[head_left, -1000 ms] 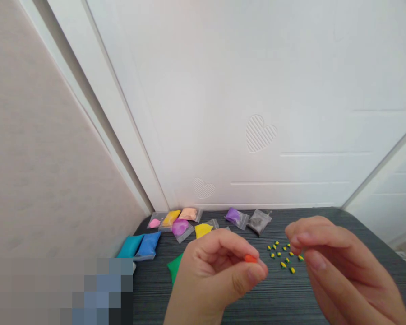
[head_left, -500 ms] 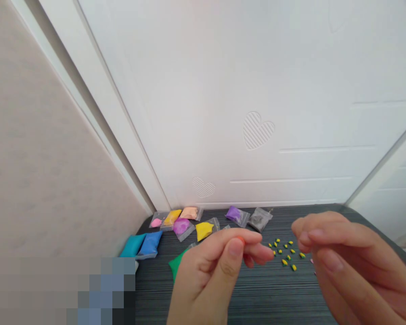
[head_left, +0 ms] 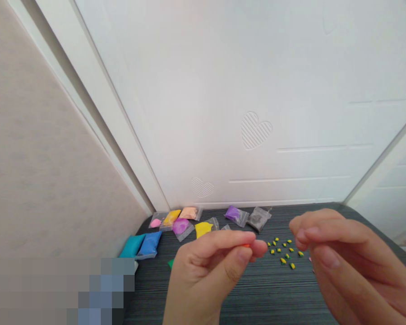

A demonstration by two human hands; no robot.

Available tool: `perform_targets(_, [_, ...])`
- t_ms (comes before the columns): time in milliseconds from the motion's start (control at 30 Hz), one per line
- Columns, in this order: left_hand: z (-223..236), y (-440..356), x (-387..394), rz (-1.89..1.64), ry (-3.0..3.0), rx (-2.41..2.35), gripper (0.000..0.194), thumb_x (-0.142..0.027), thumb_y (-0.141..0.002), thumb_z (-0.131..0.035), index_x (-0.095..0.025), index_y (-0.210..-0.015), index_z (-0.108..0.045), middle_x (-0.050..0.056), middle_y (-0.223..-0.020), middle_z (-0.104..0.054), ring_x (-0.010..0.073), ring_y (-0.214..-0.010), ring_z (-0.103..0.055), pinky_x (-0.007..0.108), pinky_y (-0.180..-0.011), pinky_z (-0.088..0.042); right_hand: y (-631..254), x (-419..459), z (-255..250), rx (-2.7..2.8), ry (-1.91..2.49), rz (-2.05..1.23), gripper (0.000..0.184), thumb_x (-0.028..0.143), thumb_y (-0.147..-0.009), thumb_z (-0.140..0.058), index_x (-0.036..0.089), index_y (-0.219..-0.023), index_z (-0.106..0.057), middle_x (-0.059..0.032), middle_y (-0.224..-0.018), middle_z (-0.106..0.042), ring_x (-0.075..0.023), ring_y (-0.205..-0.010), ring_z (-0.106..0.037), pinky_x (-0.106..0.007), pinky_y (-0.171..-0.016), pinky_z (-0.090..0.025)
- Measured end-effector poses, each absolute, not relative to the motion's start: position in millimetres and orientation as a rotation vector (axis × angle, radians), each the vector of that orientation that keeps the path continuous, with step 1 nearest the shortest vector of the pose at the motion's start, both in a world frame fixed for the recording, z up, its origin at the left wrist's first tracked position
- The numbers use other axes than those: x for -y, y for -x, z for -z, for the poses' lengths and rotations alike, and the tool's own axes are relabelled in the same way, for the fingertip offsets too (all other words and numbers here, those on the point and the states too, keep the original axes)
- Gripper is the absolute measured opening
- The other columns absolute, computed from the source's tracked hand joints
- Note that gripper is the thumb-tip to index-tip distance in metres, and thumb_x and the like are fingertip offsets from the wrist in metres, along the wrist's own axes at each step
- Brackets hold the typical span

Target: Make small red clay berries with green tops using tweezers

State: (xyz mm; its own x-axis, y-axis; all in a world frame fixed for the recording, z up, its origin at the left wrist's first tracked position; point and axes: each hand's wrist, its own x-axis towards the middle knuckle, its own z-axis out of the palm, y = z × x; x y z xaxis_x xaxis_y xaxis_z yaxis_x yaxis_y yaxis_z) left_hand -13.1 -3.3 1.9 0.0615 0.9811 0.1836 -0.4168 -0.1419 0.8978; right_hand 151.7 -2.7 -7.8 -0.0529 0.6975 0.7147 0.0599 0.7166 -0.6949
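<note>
My left hand [head_left: 209,271] is closed in a pinch on a small piece of orange clay [head_left: 246,246]. Only a sliver of the orange shows between thumb and forefinger. To the right, my right hand [head_left: 355,262] hovers over the table, fingers loosely curled and thumb a little apart from them, with nothing visible in it. Between the hands, farther back, several tiny yellow-and-green clay pieces [head_left: 283,261] like corn cobs lie on the dark table [head_left: 257,298]. Small pink bits beside my right hand are mostly hidden by it.
Bags of clay lie along the back: yellow [head_left: 203,229], purple [head_left: 233,213], grey [head_left: 258,219], peach [head_left: 189,212] and magenta [head_left: 181,226]. Blue [head_left: 150,243] and teal [head_left: 132,246] packs sit at the left edge. A white panel [head_left: 203,113] rises behind the table.
My left thumb has slid forward along the forefinger, and the orange piece has shifted slightly right and down with it. My right hand stays almost in place.
</note>
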Motion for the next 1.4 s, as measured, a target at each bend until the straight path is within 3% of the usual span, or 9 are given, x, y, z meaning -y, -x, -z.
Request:
perform_targets(267, [-1.7,12.3,-0.7,-1.542,-1.123,-0.629,0.010,-0.013,-0.064,-0.070,-0.022,-0.065,-0.065,-0.001,-0.063,-0.063,0.0115,-0.065,-0.057,0.024,-0.065,-0.046,-152.0,3.2,7.0,1.562,0.644,-0.598,0.021,0.011,-0.083,-0.044,0.022,-0.098,-0.054,-0.0038,-0.091,-0.053,-0.0130,-0.090,-0.050,-0.021,-0.069,-0.043])
perform_targets(433, [0.9,12.1,-1.7,-1.563,-1.097,-0.584,0.009,-0.021,-0.066,-0.069,-0.021,-0.065,-0.060,-0.003,-0.059,-0.057,0.0100,-0.061,-0.050,0.024,-0.061,-0.040,-150.2,3.5,5.3,1.528,0.663,-0.600,0.019,0.012,-0.083,-0.046,0.022,-0.096,-0.055,-0.0030,-0.090,-0.053,-0.0122,-0.088,-0.050,-0.021,-0.071,-0.042])
perform_targets(733, [1.7,9.5,0.4,-1.508,-0.945,-0.490,0.026,-0.042,-0.073,-0.060,-0.019,-0.065,-0.050,-0.006,-0.044,-0.044,0.0081,-0.048,-0.036,0.023,-0.054,-0.029,-145.8,5.9,4.4,1.500,0.672,-0.613,0.018,0.013,-0.084,-0.045,0.022,-0.095,-0.054,-0.0029,-0.089,-0.053,-0.0118,-0.089,-0.050,-0.020,-0.072,-0.041])
perform_targets(867, [-1.3,6.3,1.7,-1.447,-0.827,-0.452,0.022,-0.036,-0.076,-0.059,-0.018,-0.067,-0.049,-0.005,-0.047,-0.049,0.0078,-0.050,-0.040,0.022,-0.055,-0.033,-141.8,7.5,4.0,1.463,0.698,-0.629,0.015,0.014,-0.082,-0.047,0.022,-0.092,-0.056,-0.0020,-0.086,-0.054,-0.0114,-0.086,-0.050,-0.020,-0.071,-0.041])
perform_targets(1067, [-5.2,7.0,3.8,-1.356,-0.715,-0.434,0.004,-0.018,-0.078,-0.057,-0.020,-0.082,-0.055,0.000,-0.066,-0.063,0.0069,-0.060,-0.052,0.018,-0.061,-0.042,-148.2,4.0,4.6,1.562,0.674,-0.610,0.017,0.013,-0.082,-0.047,0.022,-0.093,-0.056,-0.0023,-0.090,-0.054,-0.0107,-0.088,-0.050,-0.018,-0.069,-0.042])
perform_targets(1233, [-8.7,5.7,3.5,-1.357,-0.701,-0.449,0.018,-0.013,-0.079,-0.054,-0.020,-0.094,-0.060,0.002,-0.073,-0.066,0.0062,-0.062,-0.057,0.015,-0.063,-0.046,-153.3,3.4,6.6,1.616,0.661,-0.596,0.018,0.013,-0.084,-0.045,0.022,-0.096,-0.054,-0.0024,-0.091,-0.053,-0.0106,-0.090,-0.050,-0.018,-0.071,-0.042])
perform_targets(1400, [-6.4,4.2,0.5,-1.374,-0.753,-0.454,0.019,-0.009,-0.076,-0.058,-0.022,-0.089,-0.064,0.001,-0.074,-0.069,0.0066,-0.064,-0.060,0.015,-0.064,-0.047,-153.0,2.7,5.8,1.618,0.662,-0.588,0.017,0.013,-0.084,-0.045,0.022,-0.095,-0.054,-0.0027,-0.091,-0.054,-0.0109,-0.091,-0.050,-0.018,-0.071,-0.042])
